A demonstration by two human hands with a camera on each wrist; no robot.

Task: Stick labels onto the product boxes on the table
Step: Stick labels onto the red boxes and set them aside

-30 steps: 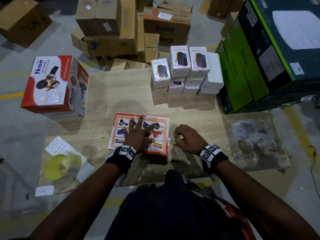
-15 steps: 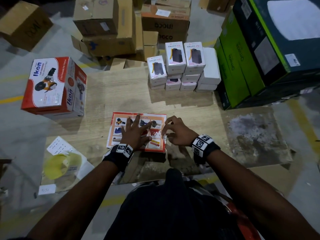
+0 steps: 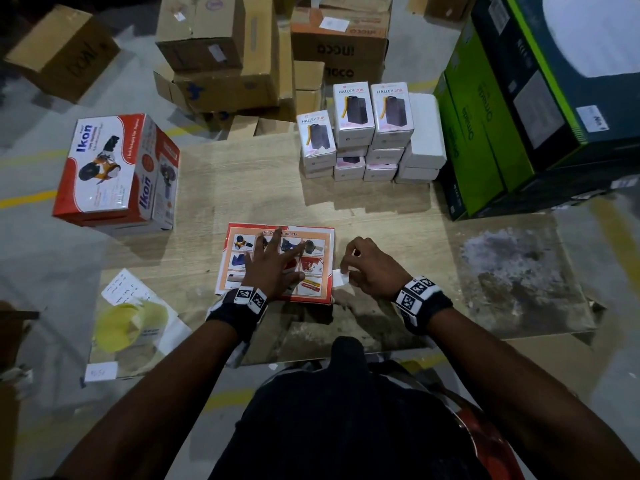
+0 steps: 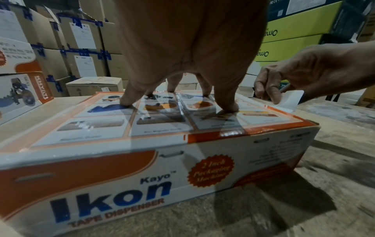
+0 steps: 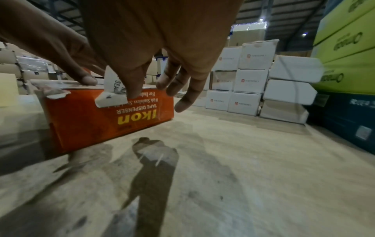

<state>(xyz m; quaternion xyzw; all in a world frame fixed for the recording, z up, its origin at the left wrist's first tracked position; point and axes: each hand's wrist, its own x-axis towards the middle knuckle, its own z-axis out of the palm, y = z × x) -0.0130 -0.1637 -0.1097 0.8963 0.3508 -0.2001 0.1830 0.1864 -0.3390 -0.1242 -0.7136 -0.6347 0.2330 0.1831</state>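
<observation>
We have the white label point(image 3: 341, 280) half on at the right edge of the flat Ikon box point(image 3: 313, 233) on the desk point(image 3: 381, 209). Our right hand point(image 3: 372, 268) pinches the label in its fingers; our left hand point(image 3: 273, 268) presses the box top, fingers spread. The Halley boxes point(image 3: 353, 114) look unlabelled.

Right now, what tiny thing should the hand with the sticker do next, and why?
Probably press the white label down over the Ikon tape dispenser box's right edge. The right hand pinches it there, partly lifted and not flat yet, while the left hand presses on the top, steadying the box.
</observation>
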